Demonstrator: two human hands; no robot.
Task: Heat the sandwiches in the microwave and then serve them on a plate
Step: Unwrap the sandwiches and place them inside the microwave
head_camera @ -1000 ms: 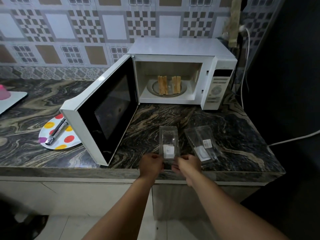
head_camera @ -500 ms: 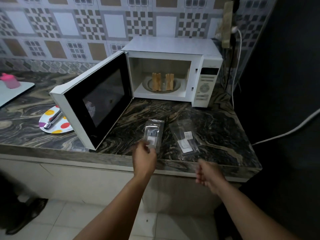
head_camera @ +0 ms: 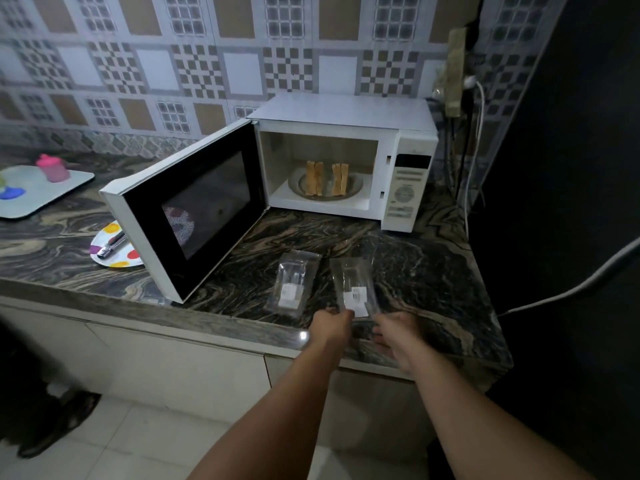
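Two toasted sandwiches (head_camera: 325, 178) stand upright on the glass turntable inside the white microwave (head_camera: 346, 112), whose door (head_camera: 194, 213) hangs wide open to the left. Two clear plastic wrappers lie flat on the counter in front of it: the left wrapper (head_camera: 294, 282) and the right wrapper (head_camera: 353, 285). My left hand (head_camera: 332, 325) pinches the near left corner of the right wrapper. My right hand (head_camera: 398, 332) is curled at its near right corner. A white plate with coloured dots (head_camera: 110, 254) sits left of the door, partly hidden by it.
Metal tongs (head_camera: 110, 244) lie on the dotted plate. A pale tray (head_camera: 52, 192) with a pink cup (head_camera: 52, 168) sits at the far left. Cables (head_camera: 474, 140) hang at the wall right of the microwave. The marble counter's front edge (head_camera: 207, 323) runs just before my hands.
Both hands held the left wrapper's near end, then let go. They have moved right and now meet at the right wrapper's near end. The view has pulled back.
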